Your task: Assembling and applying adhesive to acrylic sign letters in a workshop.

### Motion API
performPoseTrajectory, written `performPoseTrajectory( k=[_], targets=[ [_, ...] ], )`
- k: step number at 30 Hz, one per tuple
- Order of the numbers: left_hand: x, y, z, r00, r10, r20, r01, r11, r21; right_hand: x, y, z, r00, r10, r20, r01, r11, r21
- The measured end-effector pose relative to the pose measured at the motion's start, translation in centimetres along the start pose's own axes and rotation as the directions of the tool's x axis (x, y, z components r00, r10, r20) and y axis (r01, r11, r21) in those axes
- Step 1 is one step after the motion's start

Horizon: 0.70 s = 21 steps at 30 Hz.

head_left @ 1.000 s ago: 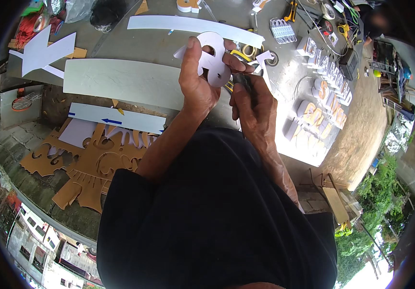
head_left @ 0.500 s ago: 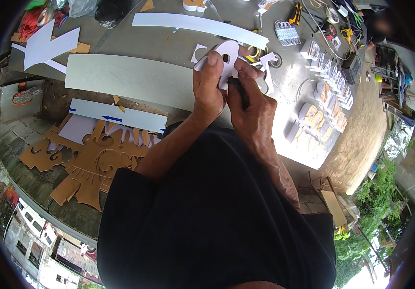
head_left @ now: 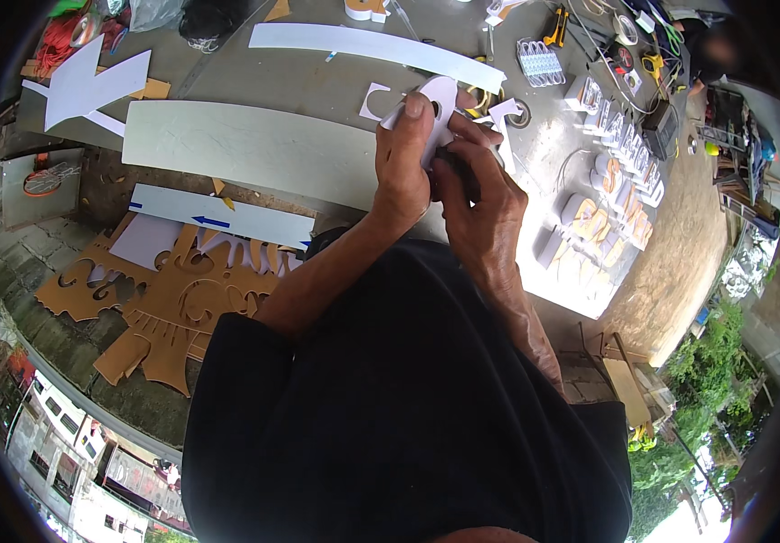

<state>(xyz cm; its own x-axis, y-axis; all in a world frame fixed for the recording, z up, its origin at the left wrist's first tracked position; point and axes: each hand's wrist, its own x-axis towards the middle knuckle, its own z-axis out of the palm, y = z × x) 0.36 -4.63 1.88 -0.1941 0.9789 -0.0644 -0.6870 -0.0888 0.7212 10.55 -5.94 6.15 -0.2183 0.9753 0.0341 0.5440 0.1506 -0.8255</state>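
Observation:
My left hand grips a white cut-out letter shape over the grey worktable, thumb up along its face. My right hand is closed around a dark-handled tool, pressed against the lower edge of the white shape. Most of the shape and the tool's tip are hidden behind my fingers. A small white offcut lies just left of the shape.
A long white board and a narrow white strip lie on the table. Finished raised letters sit at the right among tools and a tape roll. Brown cut-out sheets and a white arrow panel lie on the floor at left.
Both hands have drawn closer together over the white shape, which has turned in my left hand. My right hand now covers more of its lower part.

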Motion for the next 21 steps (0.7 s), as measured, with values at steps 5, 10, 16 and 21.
performPoseTrajectory(
  k=[5,10,16,21],
  targets=[
    [0.0,-0.1,0.1,0.999,0.006,0.036,-0.007,0.999,0.039,-0.2,0.6,-0.1,0.999,0.033,-0.033,-0.031,0.998,0.048],
    [-0.2,0.1,0.1,0.999,-0.023,0.027,0.022,1.0,0.02,-0.2,0.9,-0.3,0.982,-0.187,0.01,0.187,0.979,-0.075],
    [0.5,0.7,-0.2,0.992,-0.126,-0.011,0.125,0.99,-0.071,0.4,1.1,-1.6,0.918,-0.344,0.198,0.387,0.885,-0.257],
    [0.8,1.7,-0.1,0.987,-0.158,-0.02,0.149,0.96,-0.235,-0.1,0.4,-1.3,0.976,-0.217,0.018,0.218,0.968,-0.128]
  ],
)
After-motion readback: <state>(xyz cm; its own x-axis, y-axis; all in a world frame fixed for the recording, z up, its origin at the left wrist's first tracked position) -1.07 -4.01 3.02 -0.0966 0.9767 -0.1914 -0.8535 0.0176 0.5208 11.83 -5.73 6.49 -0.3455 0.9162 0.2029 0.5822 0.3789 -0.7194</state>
